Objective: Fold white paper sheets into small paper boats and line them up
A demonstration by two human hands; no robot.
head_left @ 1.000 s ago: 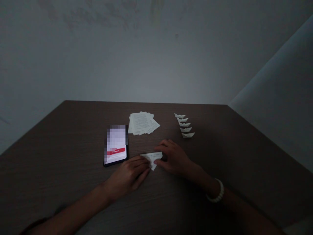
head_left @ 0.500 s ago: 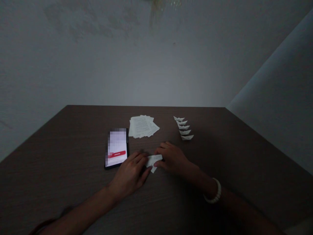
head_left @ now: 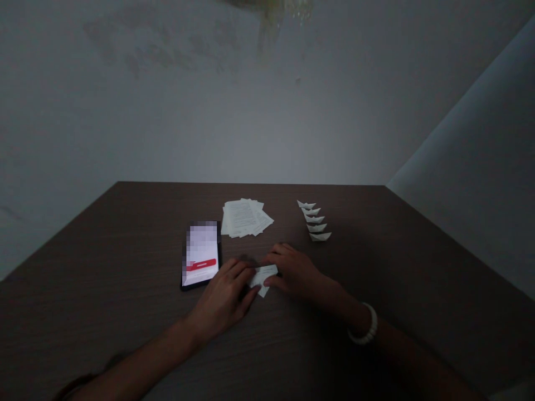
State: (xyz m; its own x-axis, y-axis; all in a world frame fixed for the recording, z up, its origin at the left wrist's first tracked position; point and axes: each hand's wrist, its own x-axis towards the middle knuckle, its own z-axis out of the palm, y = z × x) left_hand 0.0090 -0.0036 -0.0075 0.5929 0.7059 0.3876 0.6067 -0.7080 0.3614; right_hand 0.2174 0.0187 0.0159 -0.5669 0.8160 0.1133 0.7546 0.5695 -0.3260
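On the dark worktop, the folded paper ran lengthwise from your left hand to your right hand, both gripping it.

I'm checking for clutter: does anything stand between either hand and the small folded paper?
Nothing visible does: left hand and right hand are both on the folded paper. The phone lies off to the left, and the paper stack and paper boats lie farther back.

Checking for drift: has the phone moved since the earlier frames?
No. Against the papers, the phone sits in the same spot; the whole view shifted slightly.
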